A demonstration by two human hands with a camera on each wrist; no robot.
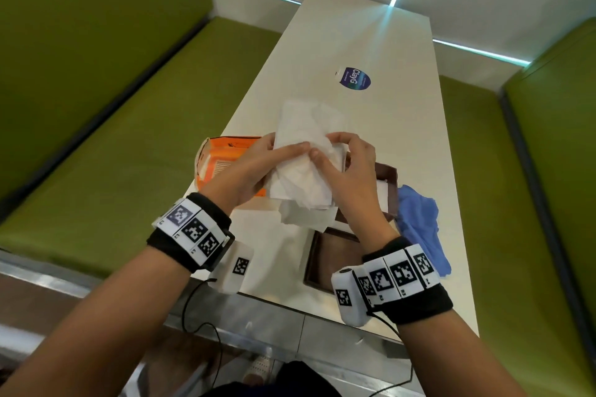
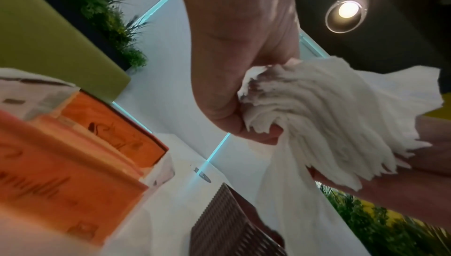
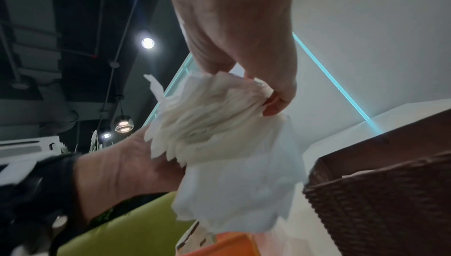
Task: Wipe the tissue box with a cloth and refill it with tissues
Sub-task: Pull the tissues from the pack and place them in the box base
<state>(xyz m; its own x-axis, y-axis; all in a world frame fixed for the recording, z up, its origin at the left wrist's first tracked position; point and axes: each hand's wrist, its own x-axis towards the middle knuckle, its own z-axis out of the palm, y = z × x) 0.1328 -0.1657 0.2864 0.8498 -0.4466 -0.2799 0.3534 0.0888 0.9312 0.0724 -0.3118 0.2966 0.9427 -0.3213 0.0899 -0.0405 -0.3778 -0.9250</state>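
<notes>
Both hands hold a thick stack of white tissues (image 1: 303, 155) above the table. My left hand (image 1: 274, 159) grips its left side, thumb on top. My right hand (image 1: 338, 155) pinches the right side. The right wrist view shows the fanned tissue edges (image 3: 214, 125) under my right hand (image 3: 256, 86); the left wrist view shows the tissues (image 2: 317, 115) bunched in my left hand (image 2: 244, 96). The brown woven tissue box (image 1: 388, 190) stands open under my right hand, something white inside. Its lid (image 1: 325, 261) lies nearer me. The blue cloth (image 1: 419, 222) lies crumpled right of the box.
An opened orange tissue pack (image 1: 222, 155) lies on the table (image 1: 371, 42) under my left hand. A blue round sticker (image 1: 354, 78) marks the table farther back. Green benches flank the table on both sides, and a white wall closes the far end.
</notes>
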